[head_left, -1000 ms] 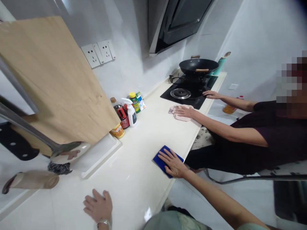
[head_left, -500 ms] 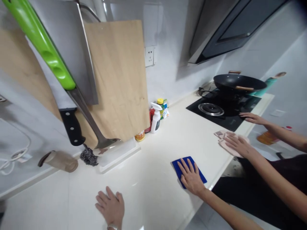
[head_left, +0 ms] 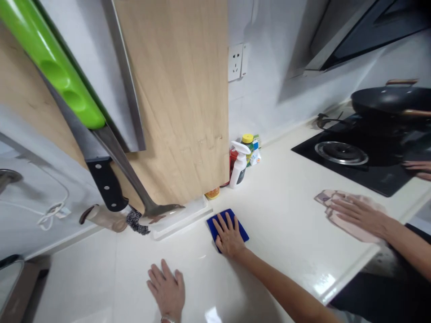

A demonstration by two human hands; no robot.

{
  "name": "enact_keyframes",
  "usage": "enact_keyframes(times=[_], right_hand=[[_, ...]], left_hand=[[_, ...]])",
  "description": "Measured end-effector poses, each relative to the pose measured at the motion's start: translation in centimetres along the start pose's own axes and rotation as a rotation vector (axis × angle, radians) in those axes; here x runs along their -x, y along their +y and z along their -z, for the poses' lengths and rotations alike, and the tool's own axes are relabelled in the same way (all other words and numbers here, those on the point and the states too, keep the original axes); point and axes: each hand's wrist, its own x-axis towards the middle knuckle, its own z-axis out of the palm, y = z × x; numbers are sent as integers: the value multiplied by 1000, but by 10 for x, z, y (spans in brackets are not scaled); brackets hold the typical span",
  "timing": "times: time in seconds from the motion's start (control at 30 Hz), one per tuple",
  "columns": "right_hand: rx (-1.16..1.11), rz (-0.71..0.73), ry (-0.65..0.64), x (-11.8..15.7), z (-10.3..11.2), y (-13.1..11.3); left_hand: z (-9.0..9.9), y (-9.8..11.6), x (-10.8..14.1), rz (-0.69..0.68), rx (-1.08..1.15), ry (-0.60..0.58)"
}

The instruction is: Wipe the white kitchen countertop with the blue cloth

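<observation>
On the white countertop (head_left: pixel 269 224), my right hand (head_left: pixel 230 237) lies flat with fingers spread, pressing on a folded blue cloth (head_left: pixel 243 232). The cloth's far corner is close to the white tray (head_left: pixel 183 223) under the cutting board. My left hand (head_left: pixel 167 287) rests open on the counter to the left, with nothing in it and a watch band at the wrist. Farther right, a co-worker's hand (head_left: pixel 363 215) lies on a pale pink cloth (head_left: pixel 350 231). The co-worker's other hand (head_left: pixel 419 167) is at the stove's edge, partly cut off.
A hanging cutting board (head_left: pixel 185 98), cleaver, knife (head_left: pixel 107 186) and green-handled ladle (head_left: pixel 72 85) jut out at left. Behind stand a spray bottle (head_left: pixel 239 167), a yellow-capped jar (head_left: pixel 247 141), a steel scrubber (head_left: pixel 137 223) and a brownish jug (head_left: pixel 104 217). A wok (head_left: pixel 387 101) sits on the cooktop (head_left: pixel 380 172).
My right hand has slid the blue cloth left and back, from near the counter's front edge toward the tray. The camera view has turned left. My left hand stays flat on the counter.
</observation>
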Motion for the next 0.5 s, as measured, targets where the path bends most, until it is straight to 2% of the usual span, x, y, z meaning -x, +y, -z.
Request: enact_keyframes(times=[0.1, 0.23, 0.5], right_hand=[[-32, 32, -27, -15, 3, -4], [-52, 4, -42, -25, 5, -10], [-77, -18, 6, -21, 5, -14]], left_hand=[[-1, -1, 0, 5, -1, -3], [-2, -2, -1, 29, -5, -18], [-3, -3, 0, 41, -36, 3]])
